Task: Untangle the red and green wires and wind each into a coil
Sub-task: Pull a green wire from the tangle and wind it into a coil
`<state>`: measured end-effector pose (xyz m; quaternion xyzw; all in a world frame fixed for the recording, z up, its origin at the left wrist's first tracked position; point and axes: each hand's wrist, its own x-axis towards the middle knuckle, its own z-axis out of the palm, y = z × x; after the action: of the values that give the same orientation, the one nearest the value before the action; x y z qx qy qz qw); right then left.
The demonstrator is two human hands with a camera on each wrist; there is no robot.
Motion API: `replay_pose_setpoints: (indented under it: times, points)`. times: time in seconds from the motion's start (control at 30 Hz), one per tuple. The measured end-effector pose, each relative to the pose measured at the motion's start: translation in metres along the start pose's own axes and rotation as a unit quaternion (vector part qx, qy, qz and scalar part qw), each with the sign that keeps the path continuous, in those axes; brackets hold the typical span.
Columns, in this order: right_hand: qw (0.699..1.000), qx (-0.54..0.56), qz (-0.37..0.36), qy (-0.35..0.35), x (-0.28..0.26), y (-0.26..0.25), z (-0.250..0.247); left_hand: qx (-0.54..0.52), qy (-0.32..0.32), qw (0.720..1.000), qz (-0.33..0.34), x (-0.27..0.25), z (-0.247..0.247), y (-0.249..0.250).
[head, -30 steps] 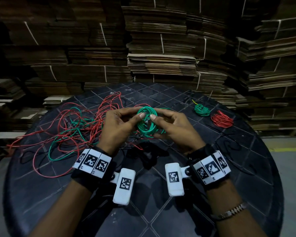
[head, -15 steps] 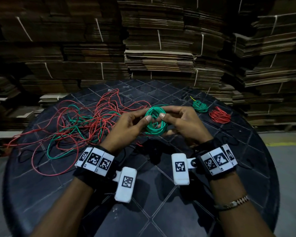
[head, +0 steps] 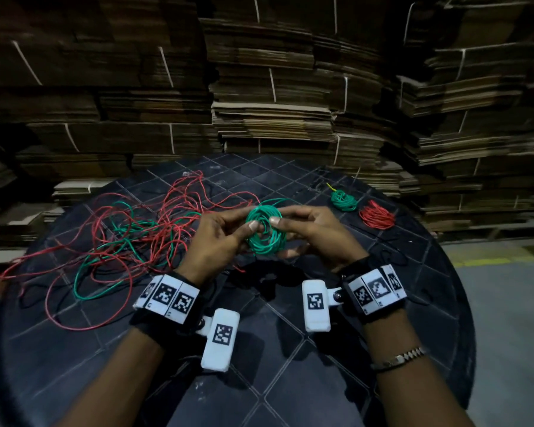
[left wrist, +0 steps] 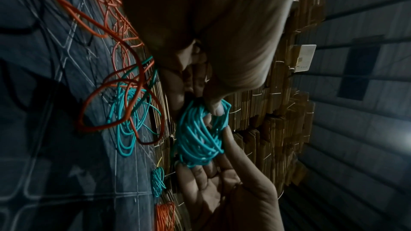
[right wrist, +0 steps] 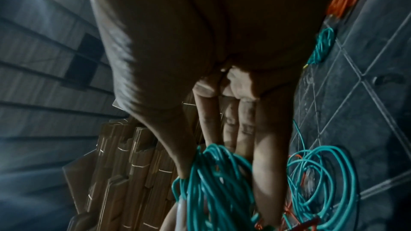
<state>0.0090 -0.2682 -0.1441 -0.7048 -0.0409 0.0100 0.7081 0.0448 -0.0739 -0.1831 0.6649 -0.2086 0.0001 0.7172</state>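
The green coil (head: 265, 231) is held above the tabletop (head: 290, 380), standing on edge facing the person. The left hand (head: 216, 241) and right hand (head: 315, 235) pinch opposite rims, fingers narrowed on it. The tangled wires (head: 130, 238) lie left of the coil, nearer the left hand.

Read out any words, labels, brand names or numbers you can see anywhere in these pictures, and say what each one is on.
No readable text in any view.
White wrist tags: black-and-white square code patterns only, no letters or digits.
Pale card on the stacked brown cardboard: faint marks, too blurred to read.
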Motion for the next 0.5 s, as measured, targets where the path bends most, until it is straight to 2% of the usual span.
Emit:
replay_pose_setpoints:
  times: [0.1, 0.17, 0.23, 0.33, 0.4, 0.5]
  points:
    - [1.000, -0.003, 0.031, 0.001, -0.007, 0.001, -0.004, 0.019, 0.001, 1.000, 0.005, 0.001, 0.003, -0.002]
    - [0.997, -0.031, 0.077, 0.005, -0.013, 0.001, -0.015, 0.019, -0.001, 1.000, 0.009, 0.000, 0.006, -0.004]
    - [0.991, -0.070, 0.113, 0.035, -0.017, -0.002, -0.033, 0.008, 0.008, 1.000, 0.000, -0.002, 0.008, -0.002]
    - [0.976, -0.146, 0.122, 0.104, -0.023, -0.013, -0.074, 0.012, 0.003, 1.000, 0.002, -0.004, 0.011, 0.002]
    - [0.951, -0.242, 0.137, 0.133, -0.026, -0.020, -0.106, 0.031, -0.010, 0.999, 0.015, -0.006, 0.016, 0.004]
    - [0.895, -0.379, 0.188, 0.143, -0.028, -0.021, -0.146, 0.050, -0.039, 0.998, 0.026, -0.011, 0.027, 0.008]
